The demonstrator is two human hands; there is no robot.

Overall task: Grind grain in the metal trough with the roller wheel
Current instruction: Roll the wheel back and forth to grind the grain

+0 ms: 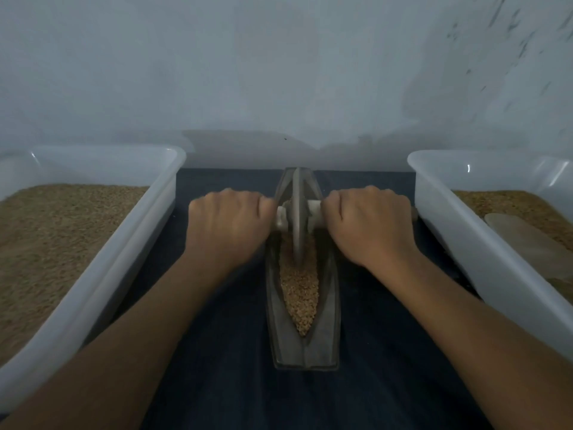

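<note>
- No text, label, brand, number or sign can be read anywhere in the head view.
</note>
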